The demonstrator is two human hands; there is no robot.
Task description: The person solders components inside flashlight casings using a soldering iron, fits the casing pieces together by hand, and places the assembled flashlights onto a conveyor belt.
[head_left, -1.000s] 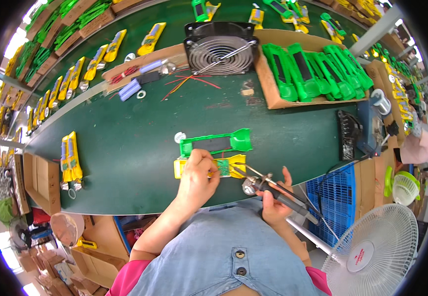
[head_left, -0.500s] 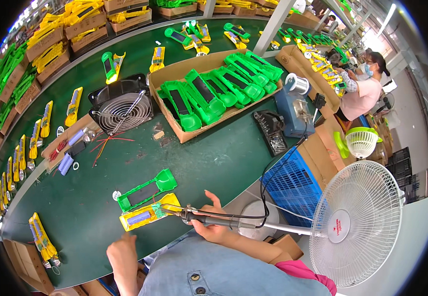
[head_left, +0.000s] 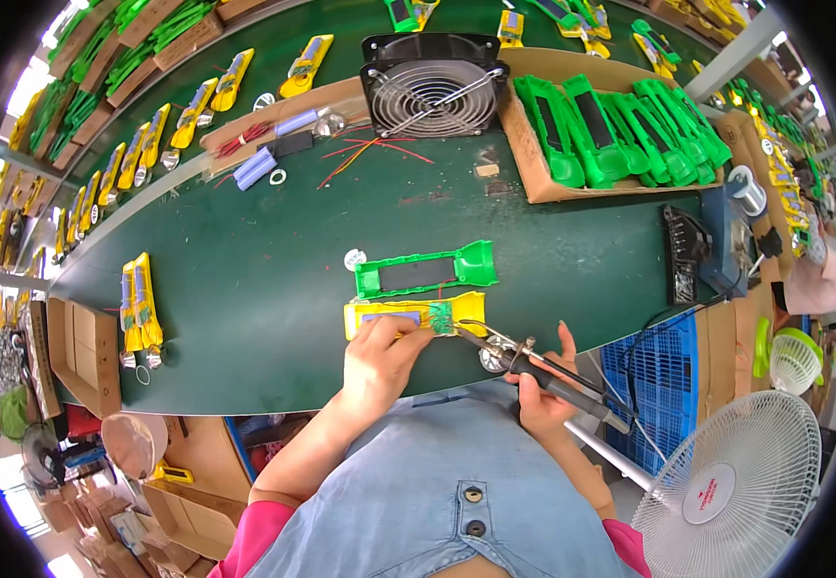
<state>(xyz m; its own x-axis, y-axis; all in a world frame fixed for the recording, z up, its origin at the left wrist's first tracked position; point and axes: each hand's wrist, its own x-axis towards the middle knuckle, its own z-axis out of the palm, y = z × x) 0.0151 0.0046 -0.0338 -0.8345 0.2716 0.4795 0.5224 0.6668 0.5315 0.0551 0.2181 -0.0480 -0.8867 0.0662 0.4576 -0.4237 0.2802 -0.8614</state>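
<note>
My right hand (head_left: 545, 395) grips a soldering iron (head_left: 557, 385) with a thin metal feed tube along it. The iron's tip reaches the right part of a yellow plastic housing (head_left: 474, 306), close to its small green circuit board (head_left: 440, 316). Fingers bent and pressed together, my left hand (head_left: 379, 361) is at the housing's near edge, partly covering a blue-violet battery cell (head_left: 408, 318). What its fingertips pinch is hidden. A round silver lamp part (head_left: 495, 354) lies beside the iron. Just beyond is an open green housing (head_left: 476, 265), with a small white disc (head_left: 354, 259) at its left end.
A carton (head_left: 572, 193) of green housings stands far right, beside a black fan (head_left: 435, 96). Loose cells (head_left: 256, 169) and red wires (head_left: 370, 149) lie far left. Two filled yellow housings (head_left: 138, 303) rest left. A blue soldering station (head_left: 724, 241) and white fan (head_left: 726, 491) are right.
My left hand has moved from the table's near edge onto the yellow housing. My right hand still holds the iron at the circuit board. The view has swung left.
</note>
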